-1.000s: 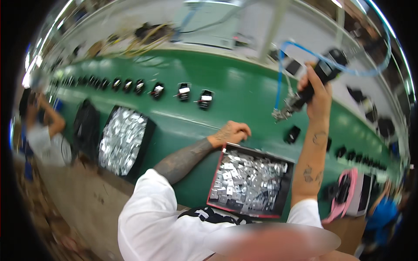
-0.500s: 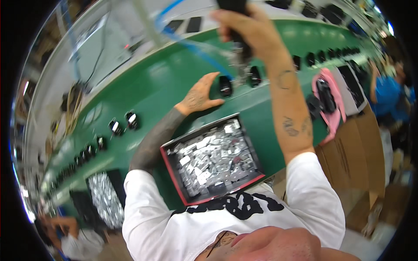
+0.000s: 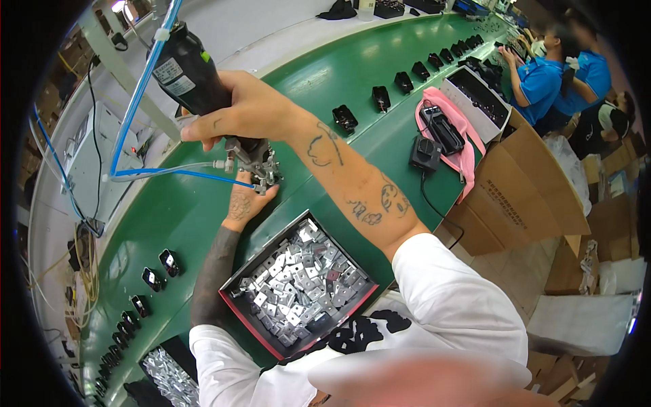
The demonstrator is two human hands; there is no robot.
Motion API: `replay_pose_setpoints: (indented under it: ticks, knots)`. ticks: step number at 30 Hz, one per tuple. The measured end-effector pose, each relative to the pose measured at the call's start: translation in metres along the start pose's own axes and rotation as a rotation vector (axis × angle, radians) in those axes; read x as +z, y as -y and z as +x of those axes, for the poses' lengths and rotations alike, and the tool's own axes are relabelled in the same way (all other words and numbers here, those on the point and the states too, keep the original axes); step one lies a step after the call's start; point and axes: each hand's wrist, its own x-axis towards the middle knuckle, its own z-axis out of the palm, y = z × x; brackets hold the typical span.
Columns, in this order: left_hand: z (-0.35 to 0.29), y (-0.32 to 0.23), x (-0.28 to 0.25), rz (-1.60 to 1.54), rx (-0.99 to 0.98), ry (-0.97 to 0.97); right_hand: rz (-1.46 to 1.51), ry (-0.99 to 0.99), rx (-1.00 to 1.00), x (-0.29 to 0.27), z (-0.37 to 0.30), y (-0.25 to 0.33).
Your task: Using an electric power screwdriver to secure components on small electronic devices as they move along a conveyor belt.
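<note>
My right hand is wrapped round a black power screwdriver, tilted above the green bench. A blue air hose and a clear tube run to its metal nozzle. Right behind that nozzle is my left hand, thumb and a finger on either side of the tip; whatever they grip is hidden by the tool. Close to my body lies an open red-edged box full of small silver metal plates. Beyond my right wrist stands a black housing, first of a row.
More black housings with silver pieces line the bench at left. A pink cloth with a black charger lies at right, beside a white box and cardboard. Co-workers in blue sit at far right.
The view has turned. My right hand has brought the screwdriver left and down to my left hand. The housing that stood beside my left fingers is now hidden from sight.
</note>
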Motion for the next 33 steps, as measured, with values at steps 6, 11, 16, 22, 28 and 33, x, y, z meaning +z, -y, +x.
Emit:
replay_pose_setpoints:
  ticks: [6,11,16,22,28,33]
  knots:
    - [-0.068,-0.010,-0.061,-0.175,-0.283,-0.126,0.080,0.066,0.089,0.031,0.017,-0.016]
    - [-0.108,-0.022,-0.077,-0.278,-0.567,-0.107,0.129,0.054,0.073,0.060,0.025,-0.044]
    - [-0.122,-0.026,-0.069,-0.177,-0.419,-0.183,-0.014,-0.118,-0.001,0.086,0.016,-0.062]
    - [-0.115,-0.026,-0.073,-0.278,-0.435,-0.198,0.116,-0.170,-0.009,0.086,0.012,-0.067]
    - [-0.118,-0.023,-0.078,-0.283,-0.450,-0.202,0.195,-0.116,0.011,0.088,0.010,-0.093]
    - [-0.119,-0.021,-0.073,-0.194,-0.395,-0.241,0.317,0.018,-0.143,0.085,0.009,-0.112]
